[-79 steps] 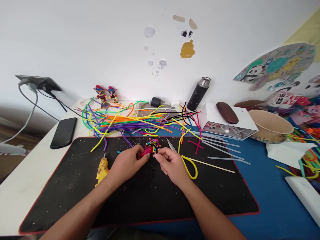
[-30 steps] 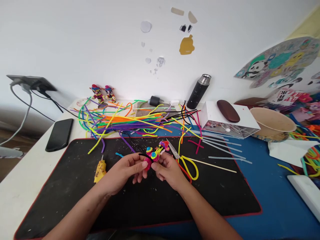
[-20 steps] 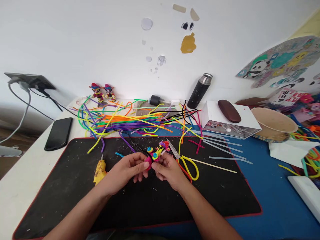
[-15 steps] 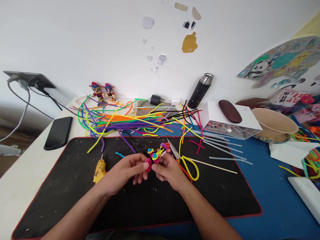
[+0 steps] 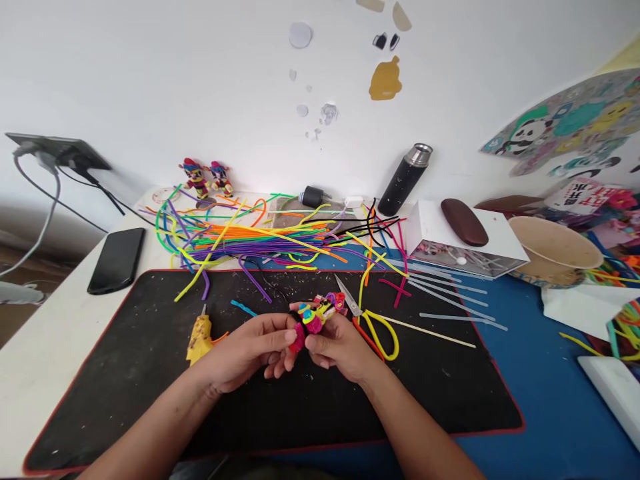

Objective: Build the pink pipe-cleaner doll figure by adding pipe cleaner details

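Above the black mat [image 5: 410, 393], both hands hold a small colourful pipe-cleaner figure [image 5: 315, 319] with yellow, blue, pink and black parts. My left hand [image 5: 263, 343] is closed, thumb and fingers pinching its magenta end. On the other side my right hand [image 5: 337, 343] has its fingers wrapped round the figure's body, partly hiding it. Scissors with yellow handles [image 5: 381, 335] lie open just right of my right hand. A glue gun wrapped in yellow [image 5: 200, 339] rests left of my left hand.
A pile of coloured pipe cleaners [image 5: 265, 243] spans the back. Two finished figures [image 5: 196, 179] stand by the wall. A black flask [image 5: 404, 180], a white box [image 5: 470, 247], a bowl [image 5: 550, 247], glue sticks [image 5: 453, 317] and a phone [image 5: 117, 260] surround the mat.
The figure has tilted slightly between my hands, its pink and yellow part turning a little downward and to the right. Both hands keep their hold. The camera view has shifted slightly.
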`<state>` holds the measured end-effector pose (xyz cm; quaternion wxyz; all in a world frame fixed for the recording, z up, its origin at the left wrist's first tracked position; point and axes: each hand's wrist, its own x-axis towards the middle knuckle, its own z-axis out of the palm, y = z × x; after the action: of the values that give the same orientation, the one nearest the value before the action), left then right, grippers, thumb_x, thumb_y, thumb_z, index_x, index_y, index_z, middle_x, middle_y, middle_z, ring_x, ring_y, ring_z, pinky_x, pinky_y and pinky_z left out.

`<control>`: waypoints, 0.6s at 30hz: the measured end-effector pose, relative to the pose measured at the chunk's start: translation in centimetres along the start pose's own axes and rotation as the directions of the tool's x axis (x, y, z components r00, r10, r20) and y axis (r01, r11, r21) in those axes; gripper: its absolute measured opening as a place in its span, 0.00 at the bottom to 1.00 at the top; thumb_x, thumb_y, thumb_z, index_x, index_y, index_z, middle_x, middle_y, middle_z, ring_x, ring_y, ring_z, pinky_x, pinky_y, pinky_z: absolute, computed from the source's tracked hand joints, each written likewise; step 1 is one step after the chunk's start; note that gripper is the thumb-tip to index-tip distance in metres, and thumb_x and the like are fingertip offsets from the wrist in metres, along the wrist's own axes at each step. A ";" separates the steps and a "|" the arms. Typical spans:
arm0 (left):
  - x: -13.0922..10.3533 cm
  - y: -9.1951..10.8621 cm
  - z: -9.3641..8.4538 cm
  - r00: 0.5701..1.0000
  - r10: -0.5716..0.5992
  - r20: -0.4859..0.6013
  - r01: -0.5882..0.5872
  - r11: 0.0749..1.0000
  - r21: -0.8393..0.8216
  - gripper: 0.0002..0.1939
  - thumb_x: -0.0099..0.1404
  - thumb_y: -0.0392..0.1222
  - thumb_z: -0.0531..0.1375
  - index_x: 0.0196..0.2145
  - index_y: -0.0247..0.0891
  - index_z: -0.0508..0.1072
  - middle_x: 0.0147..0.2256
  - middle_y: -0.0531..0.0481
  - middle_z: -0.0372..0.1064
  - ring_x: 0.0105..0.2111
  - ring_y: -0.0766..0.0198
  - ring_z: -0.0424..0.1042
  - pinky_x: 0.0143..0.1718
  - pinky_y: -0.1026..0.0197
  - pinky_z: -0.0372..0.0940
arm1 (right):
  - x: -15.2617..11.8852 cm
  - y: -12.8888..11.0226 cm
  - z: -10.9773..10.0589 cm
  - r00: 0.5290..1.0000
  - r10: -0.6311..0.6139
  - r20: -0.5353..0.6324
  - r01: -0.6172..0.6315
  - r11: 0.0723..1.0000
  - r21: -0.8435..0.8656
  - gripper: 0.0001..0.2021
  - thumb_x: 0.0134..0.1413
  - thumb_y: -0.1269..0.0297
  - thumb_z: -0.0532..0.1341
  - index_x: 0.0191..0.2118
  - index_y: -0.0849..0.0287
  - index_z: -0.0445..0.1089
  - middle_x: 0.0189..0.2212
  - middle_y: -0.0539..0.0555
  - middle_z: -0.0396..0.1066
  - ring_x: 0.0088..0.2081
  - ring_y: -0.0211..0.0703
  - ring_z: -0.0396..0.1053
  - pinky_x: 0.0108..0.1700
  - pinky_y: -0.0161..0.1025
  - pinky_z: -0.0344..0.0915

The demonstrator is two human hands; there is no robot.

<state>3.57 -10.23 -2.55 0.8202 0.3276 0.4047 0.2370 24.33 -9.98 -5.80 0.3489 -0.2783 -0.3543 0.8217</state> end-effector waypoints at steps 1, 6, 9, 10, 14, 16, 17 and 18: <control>0.0 0.0 0.0 1.000 0.001 0.000 -0.001 1.000 -0.006 0.25 0.60 0.60 0.74 0.35 0.35 0.73 0.25 0.49 0.76 0.20 0.69 0.68 0.19 0.69 0.55 | 0.0 0.0 0.0 1.000 0.001 0.002 -0.001 1.000 -0.002 0.32 0.52 0.51 0.78 0.59 0.55 0.74 0.29 0.44 0.65 0.20 0.27 0.53 0.19 0.32 0.48; 0.2 -0.1 0.2 1.000 -0.006 0.009 0.007 0.999 -0.051 0.25 0.59 0.59 0.75 0.34 0.35 0.74 0.25 0.48 0.76 0.19 0.69 0.68 0.19 0.69 0.55 | 0.0 0.1 0.0 1.000 -0.006 0.015 0.006 0.999 0.034 0.30 0.51 0.50 0.79 0.58 0.55 0.76 0.30 0.45 0.66 0.19 0.27 0.52 0.18 0.32 0.46; 0.2 -0.2 0.4 0.999 -0.012 0.030 0.014 0.996 -0.087 0.24 0.59 0.59 0.75 0.34 0.35 0.74 0.24 0.48 0.76 0.19 0.69 0.68 0.18 0.68 0.54 | -0.1 0.2 -0.1 0.999 0.023 0.041 -0.025 0.999 0.044 0.34 0.51 0.49 0.79 0.61 0.54 0.74 0.28 0.44 0.64 0.19 0.28 0.53 0.19 0.31 0.46; 0.3 -0.2 0.5 0.999 -0.012 0.036 0.015 0.995 -0.094 0.24 0.59 0.59 0.75 0.34 0.35 0.74 0.24 0.48 0.75 0.18 0.69 0.68 0.18 0.68 0.53 | -0.1 0.2 -0.2 0.998 0.030 0.052 -0.033 0.998 0.044 0.35 0.51 0.48 0.79 0.62 0.54 0.73 0.28 0.43 0.64 0.19 0.28 0.53 0.19 0.31 0.46; 0.4 -0.3 0.5 0.999 -0.012 0.041 0.017 0.995 -0.101 0.25 0.57 0.59 0.75 0.32 0.35 0.73 0.23 0.48 0.75 0.18 0.69 0.67 0.17 0.68 0.53 | -0.1 0.3 -0.3 0.997 0.035 0.065 -0.038 0.999 0.036 0.34 0.51 0.47 0.78 0.61 0.54 0.74 0.29 0.45 0.65 0.19 0.27 0.53 0.19 0.31 0.46; 0.5 -0.4 0.4 0.999 -0.018 0.034 0.021 0.995 -0.101 0.26 0.57 0.60 0.76 0.31 0.35 0.73 0.22 0.49 0.74 0.18 0.69 0.67 0.17 0.69 0.53 | -0.1 0.4 -0.3 0.998 0.033 0.062 -0.035 0.999 0.038 0.33 0.51 0.47 0.78 0.59 0.55 0.75 0.29 0.45 0.65 0.19 0.27 0.52 0.19 0.31 0.45; 0.5 -0.4 0.4 0.999 -0.019 0.033 0.023 0.995 -0.101 0.26 0.57 0.60 0.76 0.31 0.35 0.73 0.22 0.49 0.74 0.18 0.69 0.67 0.17 0.69 0.53 | -0.1 0.4 -0.3 0.998 0.031 0.062 -0.033 0.999 0.040 0.32 0.50 0.47 0.78 0.58 0.55 0.76 0.29 0.45 0.66 0.19 0.27 0.52 0.19 0.31 0.45; 0.5 -0.4 0.4 0.999 -0.020 0.033 0.024 0.995 -0.100 0.25 0.57 0.60 0.76 0.31 0.36 0.73 0.22 0.49 0.74 0.18 0.69 0.67 0.17 0.69 0.53 | -0.1 0.4 -0.3 0.998 0.030 0.062 -0.033 0.999 0.043 0.32 0.50 0.46 0.78 0.57 0.56 0.76 0.29 0.45 0.66 0.19 0.27 0.52 0.19 0.31 0.45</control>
<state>4.25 -10.38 -2.90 0.8446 0.2850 0.3826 0.2428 24.40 -10.16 -6.27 0.3309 -0.2507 -0.3423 0.8429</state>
